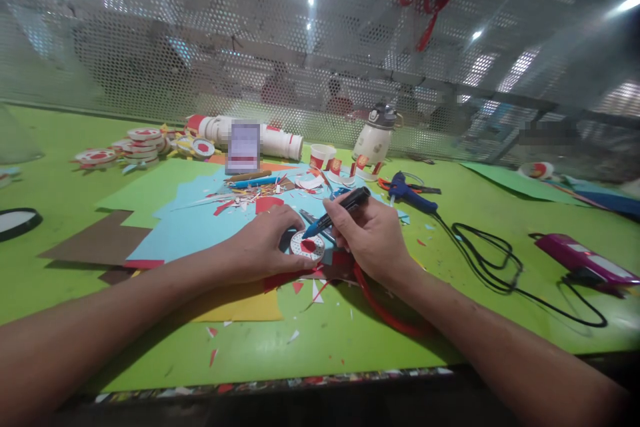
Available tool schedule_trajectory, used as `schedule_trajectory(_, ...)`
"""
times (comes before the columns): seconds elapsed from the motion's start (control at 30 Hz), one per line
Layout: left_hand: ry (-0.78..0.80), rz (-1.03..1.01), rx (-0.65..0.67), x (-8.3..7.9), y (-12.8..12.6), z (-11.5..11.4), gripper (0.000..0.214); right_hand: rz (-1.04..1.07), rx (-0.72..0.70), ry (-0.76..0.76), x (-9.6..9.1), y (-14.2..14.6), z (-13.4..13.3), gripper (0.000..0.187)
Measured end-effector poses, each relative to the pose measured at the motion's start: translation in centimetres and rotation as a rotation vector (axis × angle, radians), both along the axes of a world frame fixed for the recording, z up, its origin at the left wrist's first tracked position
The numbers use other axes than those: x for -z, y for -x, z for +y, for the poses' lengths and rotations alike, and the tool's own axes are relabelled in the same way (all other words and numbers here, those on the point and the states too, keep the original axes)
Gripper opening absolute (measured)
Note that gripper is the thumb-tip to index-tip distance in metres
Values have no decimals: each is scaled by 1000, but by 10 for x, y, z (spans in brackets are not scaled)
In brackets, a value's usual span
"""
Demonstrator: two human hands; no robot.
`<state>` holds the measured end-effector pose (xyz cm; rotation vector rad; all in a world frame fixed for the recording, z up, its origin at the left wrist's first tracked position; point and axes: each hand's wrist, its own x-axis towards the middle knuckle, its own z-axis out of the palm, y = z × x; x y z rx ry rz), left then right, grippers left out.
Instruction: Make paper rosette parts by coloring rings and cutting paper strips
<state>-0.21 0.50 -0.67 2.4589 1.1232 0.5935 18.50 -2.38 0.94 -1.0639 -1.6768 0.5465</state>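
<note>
My left hand (265, 240) is curled over a small white paper disc with a red centre (307, 246), holding it down on the green table (350, 333). My right hand (373, 237) grips a black and blue pen-shaped tool (340, 208), its blue tip touching the disc's red centre. A red cord (385, 313) curves from under my right wrist across the table. Red and white paper scraps lie around the disc.
Light blue, brown, yellow and green paper sheets (190, 223) lie left. Finished discs (135, 143) pile at the back left, with white tubes (280, 140), a cup (320, 155) and a white bottle (375, 137) behind. A blue glue gun (407, 190) with black cable (490, 267) and a pink device (583, 260) sit right.
</note>
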Motion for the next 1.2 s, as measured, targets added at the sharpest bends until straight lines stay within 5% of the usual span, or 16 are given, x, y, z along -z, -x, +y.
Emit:
schedule_trajectory(0.83,6,-12,-3,-1,-2,-1,45,-121,0,-11,1,0,2,31)
schedule_trajectory(1.2,14,-64,44,0,-1,1,41,-318,-139,-192,-7,4,-1,17)
